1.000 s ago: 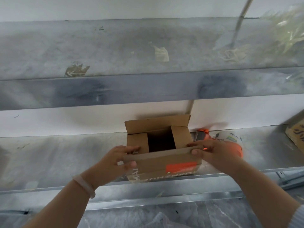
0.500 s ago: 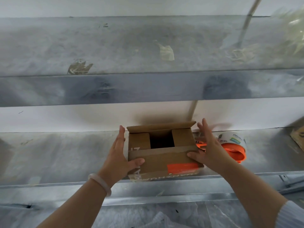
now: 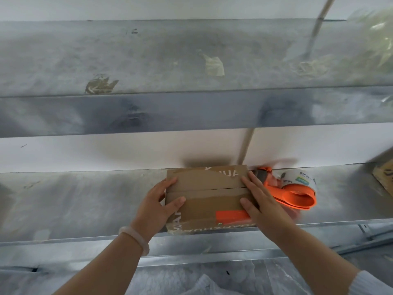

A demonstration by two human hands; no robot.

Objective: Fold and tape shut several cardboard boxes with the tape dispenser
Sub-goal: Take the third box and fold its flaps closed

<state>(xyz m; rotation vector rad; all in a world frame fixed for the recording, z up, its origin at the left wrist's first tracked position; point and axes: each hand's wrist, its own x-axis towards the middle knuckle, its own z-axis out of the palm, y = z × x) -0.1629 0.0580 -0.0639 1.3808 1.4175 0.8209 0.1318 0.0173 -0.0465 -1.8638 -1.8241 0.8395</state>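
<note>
Head view: found one cardboard box [image 3: 208, 186] lying near the front edge of the lower metal shelf [image 3: 85, 201], top flaps folded flat and meeting along a seam across the middle. Carried one orange label [image 3: 231, 217] on the near flap and white lettering on the front and on the far flap. Was bracketed by two grips. Left grip [image 3: 157, 207] set against the box's left end, fingers nearly straight along that edge, thumb lying on the near flap; pressing, not clenched round anything. Right grip [image 3: 259, 201] laid over the box's right end, fingers straight and flat on the flaps, likewise pressing and grasping nothing. Wore one pale bracelet [image 3: 134, 237] on the left wrist and a light sleeve [image 3: 376, 284] on the right forearm. Just beyond the right grip, noted one orange tape dispenser [image 3: 293, 199] resting on the same shelf beside the box's right end, loaded with one tape roll [image 3: 297, 179]; touching the box or not, could not tell. Further right, at the frame's edge, glimpsed the corner of a second cardboard box [image 3: 382, 177]. Above, counted two leftovers stuck to the upper shelf [image 3: 255, 50]: one pale scrap [image 3: 213, 66] and one brown scrap [image 3: 100, 86].
</note>
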